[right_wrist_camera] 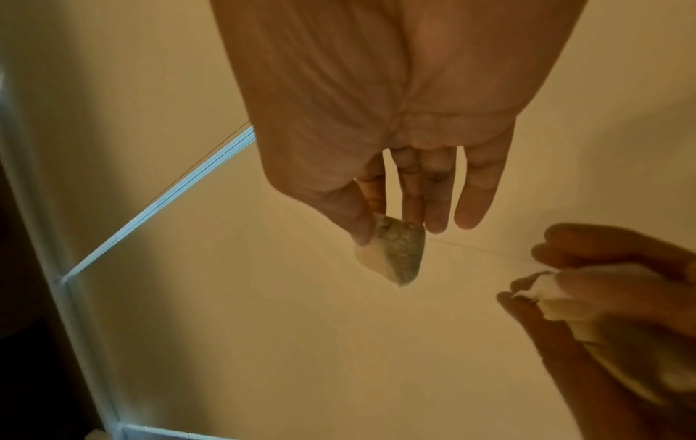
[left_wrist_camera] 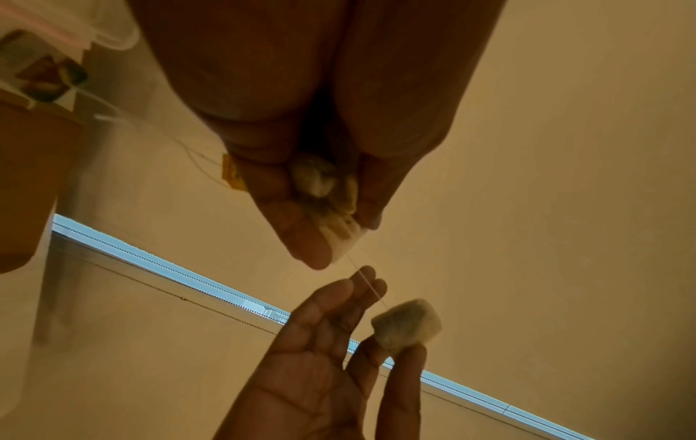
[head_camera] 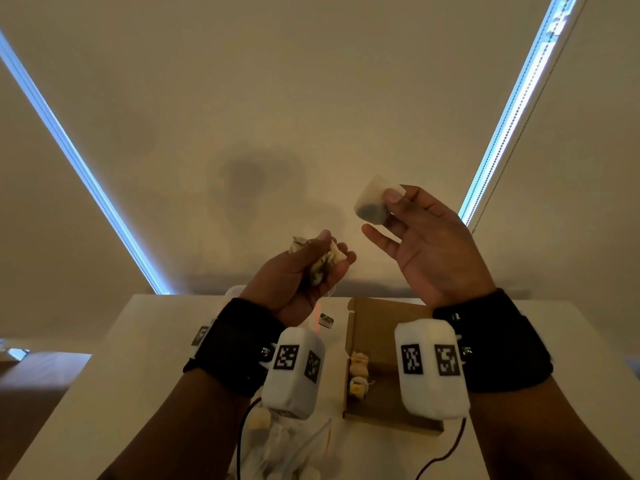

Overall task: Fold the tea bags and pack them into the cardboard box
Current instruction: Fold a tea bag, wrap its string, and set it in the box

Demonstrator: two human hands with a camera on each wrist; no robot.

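Observation:
Both hands are raised above the white table point(head_camera: 104, 393). My right hand point(head_camera: 408, 223) pinches one tea bag point(head_camera: 371, 204) between thumb and forefinger, the other fingers spread; it shows again as the tea bag point(right_wrist_camera: 395, 256) and the tea bag point(left_wrist_camera: 406, 324). My left hand point(head_camera: 311, 261) grips a crumpled bunch of tea bags point(head_camera: 322, 259), also the bunch point(left_wrist_camera: 324, 184). A thin string point(left_wrist_camera: 367, 285) runs between the two. The open cardboard box point(head_camera: 377, 327) lies on the table below, with folded tea bags point(head_camera: 358, 374) along its left side.
A clear plastic bag point(head_camera: 284, 441) with more tea bags lies at the table's near edge under my left wrist. A small tag point(head_camera: 326, 320) sits left of the box. A drawn window blind point(head_camera: 311, 98) fills the background; wooden floor point(head_camera: 34, 372) shows at the left.

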